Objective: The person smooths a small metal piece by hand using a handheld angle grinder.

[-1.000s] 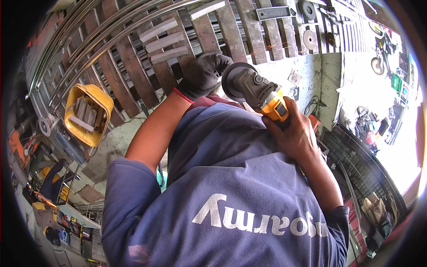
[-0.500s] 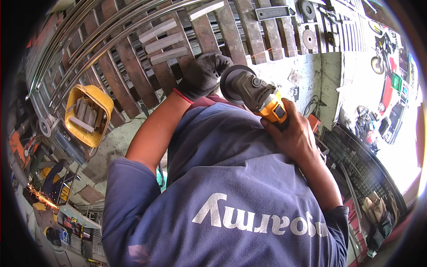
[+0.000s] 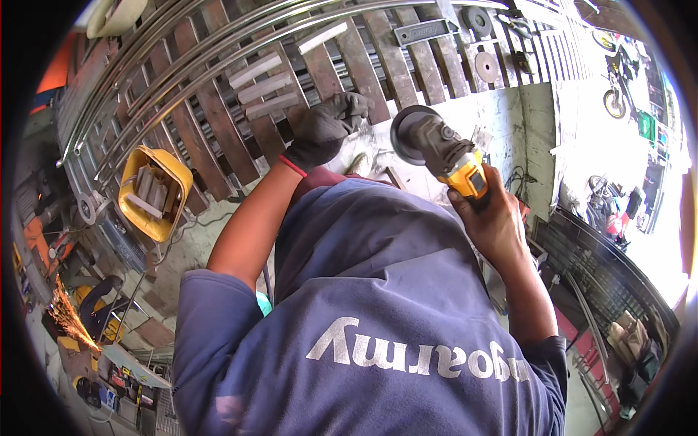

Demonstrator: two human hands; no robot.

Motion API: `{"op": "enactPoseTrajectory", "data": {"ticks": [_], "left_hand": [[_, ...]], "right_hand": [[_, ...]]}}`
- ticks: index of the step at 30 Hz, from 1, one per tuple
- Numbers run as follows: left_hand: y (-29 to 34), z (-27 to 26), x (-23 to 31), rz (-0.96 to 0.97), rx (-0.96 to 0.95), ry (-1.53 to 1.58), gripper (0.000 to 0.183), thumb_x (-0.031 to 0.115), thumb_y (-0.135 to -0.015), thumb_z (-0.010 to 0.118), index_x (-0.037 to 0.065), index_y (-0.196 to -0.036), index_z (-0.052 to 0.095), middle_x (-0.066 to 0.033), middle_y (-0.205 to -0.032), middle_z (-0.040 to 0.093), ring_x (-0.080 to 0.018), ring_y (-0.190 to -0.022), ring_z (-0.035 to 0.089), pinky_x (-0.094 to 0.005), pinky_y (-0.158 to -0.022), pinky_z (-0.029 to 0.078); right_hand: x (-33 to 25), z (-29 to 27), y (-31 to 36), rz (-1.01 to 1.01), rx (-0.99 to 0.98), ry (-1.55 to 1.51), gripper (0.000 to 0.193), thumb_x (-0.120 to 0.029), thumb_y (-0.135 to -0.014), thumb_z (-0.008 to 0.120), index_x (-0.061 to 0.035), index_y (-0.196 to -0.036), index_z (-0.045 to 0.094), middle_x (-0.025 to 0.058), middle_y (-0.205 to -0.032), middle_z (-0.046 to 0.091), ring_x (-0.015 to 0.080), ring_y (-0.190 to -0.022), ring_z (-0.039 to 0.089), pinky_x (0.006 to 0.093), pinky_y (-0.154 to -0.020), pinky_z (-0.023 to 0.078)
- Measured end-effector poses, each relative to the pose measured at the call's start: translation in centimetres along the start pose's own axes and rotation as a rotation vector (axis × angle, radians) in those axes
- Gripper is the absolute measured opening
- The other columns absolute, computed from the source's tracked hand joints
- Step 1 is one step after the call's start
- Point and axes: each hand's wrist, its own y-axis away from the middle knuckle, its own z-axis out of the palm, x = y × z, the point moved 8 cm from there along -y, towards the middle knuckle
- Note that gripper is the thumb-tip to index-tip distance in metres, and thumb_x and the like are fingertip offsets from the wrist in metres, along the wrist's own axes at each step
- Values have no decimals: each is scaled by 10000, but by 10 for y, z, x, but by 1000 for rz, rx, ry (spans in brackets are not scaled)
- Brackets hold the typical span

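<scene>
My right hand, bare, grips the yellow-and-grey body of an angle grinder. Its dark round disc faces up and left, in front of the slatted bench and apart from my other hand. A dark glove with a red cuff covers my left hand, whose fingers are curled closed at the bench's near edge. What those fingers hold, if anything, I cannot make out. Just beyond the glove, short grey metal pieces lie side by side on the slats, and another metal piece lies farther back.
The bench of metal slats carries long shiny rods, a loose disc, a black wheel and a rectangular metal bar. At left, a yellow container holds short metal pieces. Sparks fly at far left.
My right hand has moved the grinder rightward, opening a gap between its disc and my gloved left hand. The left hand has shifted slightly. The sparks at far left have spread.
</scene>
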Motion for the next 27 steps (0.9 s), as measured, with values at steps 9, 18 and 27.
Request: {"op": "enactPoseTrajectory", "data": {"ticks": [9, 18, 27], "left_hand": [[24, 42, 90, -288, -62, -68, 351, 322, -1122, 570, 58, -1343, 637, 9, -1014, 585, -80, -861, 502, -244, -789, 434], [42, 79, 197, 202, 164, -728, 149, 32, -964, 745, 2, -1078, 655, -77, -987, 614, -144, -909, 624, -326, -811, 529], [62, 98, 231, 200, 291, -771, 128, 11, -905, 787, 19, -907, 659, -82, -785, 612, -147, -698, 560, -322, -682, 506]], "right_hand": [[15, -41, 13, -195, 330, -368, 541, -320, -980, 811, -3, -1347, 572, 192, -923, 772, 307, -834, 784, 396, -766, 587], [4, -56, 34, -369, 311, -584, 581, -300, -969, 829, 25, -1361, 548, 188, -971, 767, 283, -880, 781, 389, -790, 593], [-1, -66, 42, -501, 308, -650, 598, -283, -967, 834, 32, -1371, 525, 185, -973, 763, 281, -881, 776, 378, -799, 593]]}}
